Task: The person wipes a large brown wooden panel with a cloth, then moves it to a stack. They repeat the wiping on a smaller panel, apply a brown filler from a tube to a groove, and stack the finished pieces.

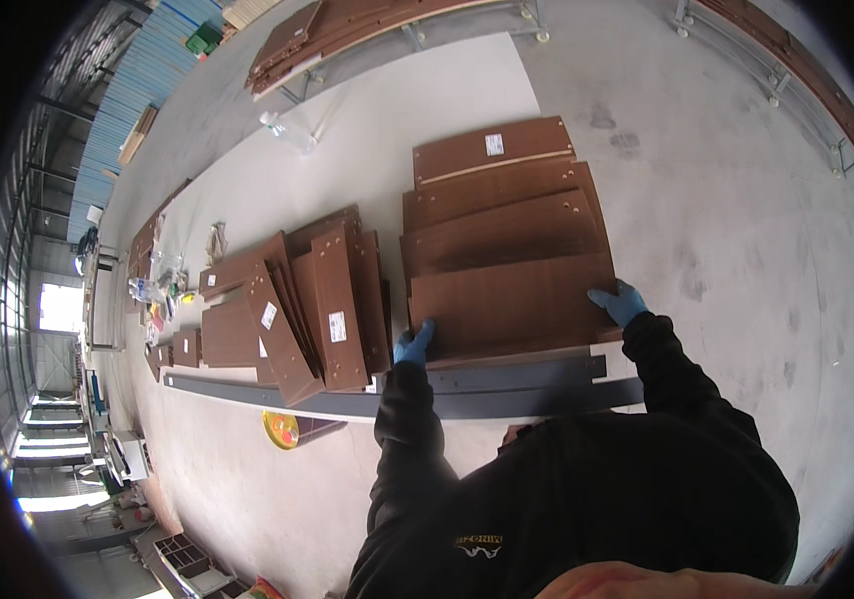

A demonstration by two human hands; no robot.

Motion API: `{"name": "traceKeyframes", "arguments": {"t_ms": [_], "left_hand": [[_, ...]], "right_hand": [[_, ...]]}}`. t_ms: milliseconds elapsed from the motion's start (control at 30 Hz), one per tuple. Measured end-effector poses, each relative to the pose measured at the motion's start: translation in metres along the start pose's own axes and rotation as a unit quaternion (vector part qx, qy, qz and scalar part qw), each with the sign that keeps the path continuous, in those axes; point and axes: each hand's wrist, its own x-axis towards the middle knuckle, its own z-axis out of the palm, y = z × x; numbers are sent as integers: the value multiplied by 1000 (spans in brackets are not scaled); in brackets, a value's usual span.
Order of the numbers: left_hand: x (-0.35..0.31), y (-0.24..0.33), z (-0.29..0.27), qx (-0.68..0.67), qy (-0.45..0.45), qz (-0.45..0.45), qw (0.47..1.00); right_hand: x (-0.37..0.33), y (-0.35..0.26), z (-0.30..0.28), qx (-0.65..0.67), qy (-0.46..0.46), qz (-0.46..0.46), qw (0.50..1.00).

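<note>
A wide brown wooden panel (512, 304) lies in front of me, the nearest of several overlapping brown panels. My left hand (414, 342), in a blue glove, grips its near left corner, thumb on top and fingers at the edge. At the right edge my right hand (619, 301), also blue-gloved, grips the same panel; its lower fingers are hidden. Behind it lie another brown panel (507, 230) and, farthest back, a panel with a white label (542, 137). Just to the left lean narrower brown boards (337, 299), some with labels and drilled holes.
Long dark grey rails (507, 401) run along the near side. A yellow-rimmed bucket (282, 430) stands on the floor at the lower left. A clear plastic bottle (287, 132) lies on the pale sheet (387, 110). Wheeled racks with brown boards (347, 32) stand at the back and far right.
</note>
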Motion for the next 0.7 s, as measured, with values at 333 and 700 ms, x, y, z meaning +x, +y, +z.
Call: {"name": "traceKeyframes", "arguments": {"t_ms": [333, 700], "left_hand": [[15, -8, -4, -89, -53, -45, 994], [21, -25, 7, -164, 11, -11, 986]], "right_hand": [[-13, -21, -4, 97, -22, 10, 995], [3, 3, 4, 162, -58, -33, 985]]}}
